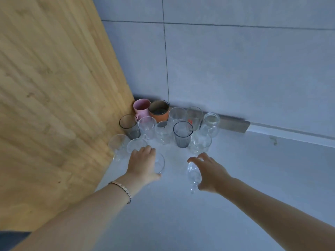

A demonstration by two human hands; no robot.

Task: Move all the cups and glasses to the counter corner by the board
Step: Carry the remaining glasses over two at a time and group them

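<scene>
Several cups and glasses stand crowded in the counter corner beside the upright wooden board (54, 98): a pink mug (141, 105), an orange cup (159, 110), a dark smoked glass (129, 126), a grey ribbed tumbler (182, 134), a glass jar (210, 124) and several clear glasses. My left hand (143, 163) wraps a clear glass (160, 163) at the front left of the group. My right hand (208, 172) grips a clear stemmed glass (193, 173) just in front of the group; whether it touches the counter I cannot tell.
The pale counter (253, 178) stretches right and toward me. Grey wall tiles (235, 69) rise behind the group, with a dark strip (233, 125) along the wall's base. A beaded bracelet (121, 189) sits on my left wrist.
</scene>
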